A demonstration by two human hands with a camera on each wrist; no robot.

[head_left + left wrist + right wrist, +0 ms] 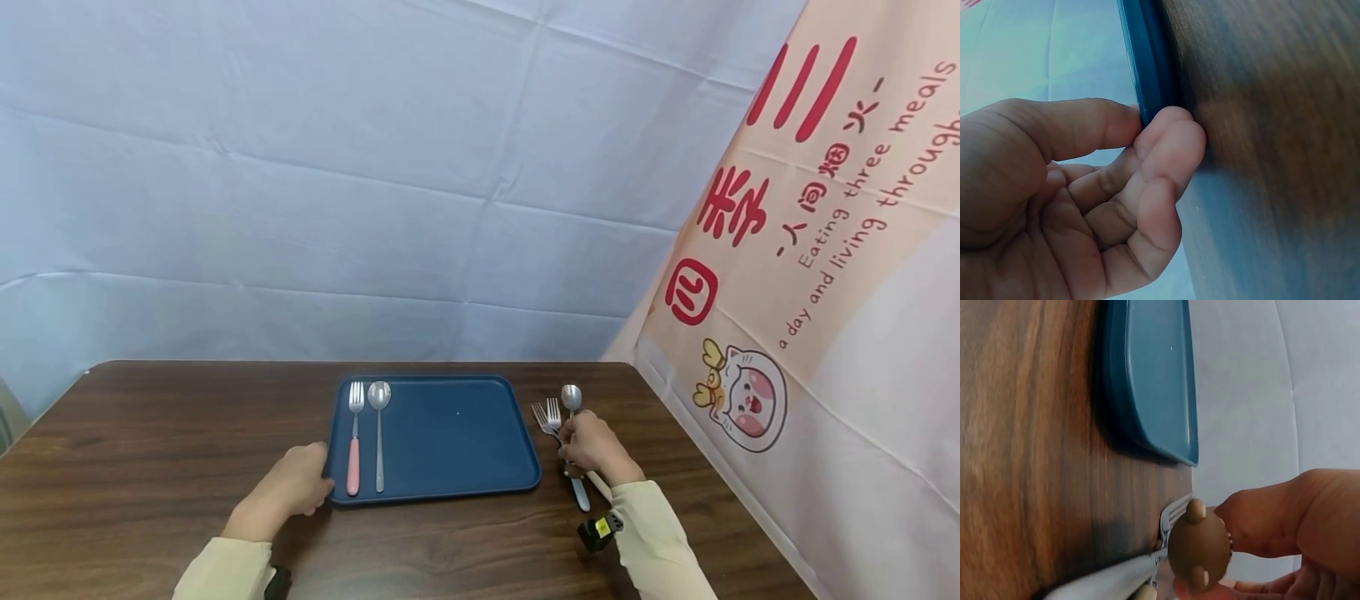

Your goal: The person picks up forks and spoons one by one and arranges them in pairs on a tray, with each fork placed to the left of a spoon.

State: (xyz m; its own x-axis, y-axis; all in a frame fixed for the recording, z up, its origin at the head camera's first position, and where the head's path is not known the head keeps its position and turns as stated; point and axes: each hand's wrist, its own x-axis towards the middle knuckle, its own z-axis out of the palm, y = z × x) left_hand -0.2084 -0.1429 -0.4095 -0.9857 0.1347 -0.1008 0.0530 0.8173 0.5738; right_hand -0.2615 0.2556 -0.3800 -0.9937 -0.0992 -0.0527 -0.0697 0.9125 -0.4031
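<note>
A dark blue tray [457, 442] lies on the wooden table, and my left hand [298, 477] pinches its left rim between thumb and fingers. The left wrist view shows the thumb on the tray rim [1147, 56] and the other fingers curled by it. My right hand [595, 447] holds a spoon [571, 395] with its bowl pointing away; its brown handle end [1199, 547], with two small ear-like knobs, shows in the right wrist view. Under that hand, two forks [553, 410] lie crossed on the table, one with a pale blue handle [580, 493], one with a cream handle [599, 483].
On the tray's left side, a pink-handled fork [354, 458] and a metal spoon [379, 442] lie side by side. A pale cloth [337, 208] hangs behind the brown table [150, 450]; a printed cloth [810, 250] borders its right edge.
</note>
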